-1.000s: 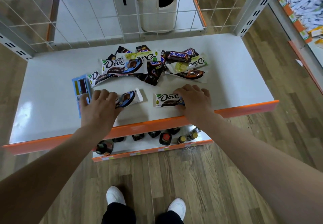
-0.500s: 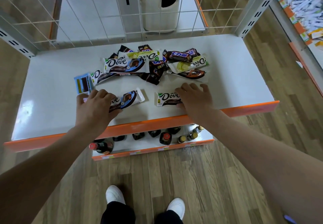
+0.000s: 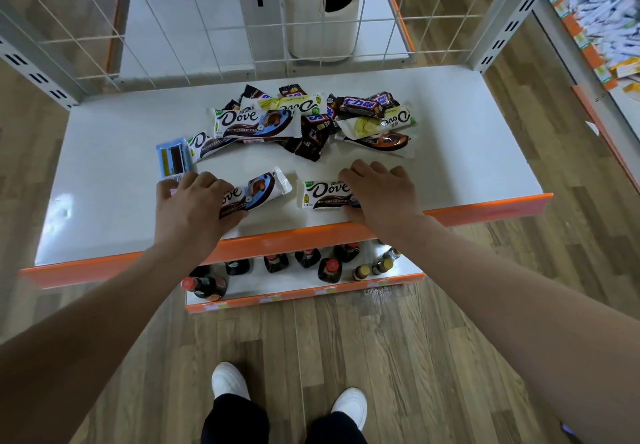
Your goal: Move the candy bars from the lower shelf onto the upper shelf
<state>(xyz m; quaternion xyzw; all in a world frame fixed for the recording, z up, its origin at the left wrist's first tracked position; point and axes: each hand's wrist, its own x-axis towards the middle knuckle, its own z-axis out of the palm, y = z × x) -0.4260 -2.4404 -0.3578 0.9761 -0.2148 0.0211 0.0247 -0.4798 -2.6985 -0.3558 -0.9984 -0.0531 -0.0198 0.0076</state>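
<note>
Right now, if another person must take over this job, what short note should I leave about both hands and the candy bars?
Left hand: on the shelf, fingers curled over one end of a blue-and-white Dove bar.
Right hand: fingers over the right end of a white Dove bar, thumb at its front edge.
Candy pile: loose heap further back on the same shelf; a light blue bar lies flat beside its left end.
Done: cannot tell how many bars were moved; no candy shows on the lower shelf, only bottles.
Left: release the two bars; check the lower shelf under the overhang for more.
</note>
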